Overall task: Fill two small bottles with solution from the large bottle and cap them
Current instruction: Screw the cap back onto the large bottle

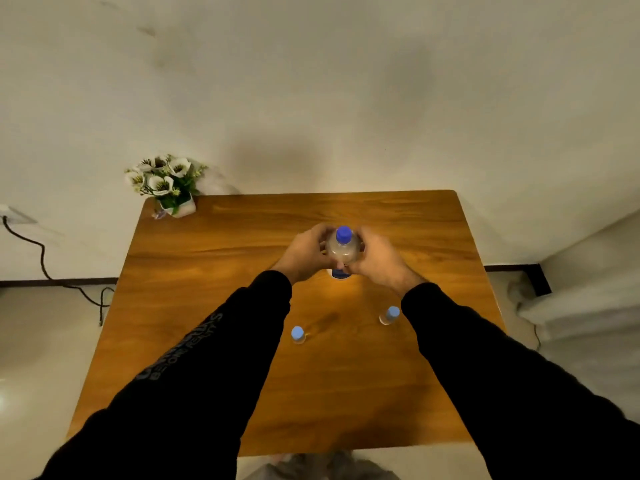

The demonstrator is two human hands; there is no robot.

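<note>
The large clear bottle point(343, 251) with a blue cap stands upright in the middle of the wooden table point(214, 306). My left hand point(306, 252) wraps its left side and my right hand point(377, 261) wraps its right side. Two small bottles with light blue caps stand nearer to me: one point(298, 335) between my forearms, the other point(389, 315) just left of my right sleeve. Both small bottles carry their caps.
A white pot of artificial flowers point(166, 185) sits on the table's far left corner. A wall runs behind the table. A black cable point(45, 268) hangs from a wall socket at the left. A bed edge point(571, 306) lies to the right.
</note>
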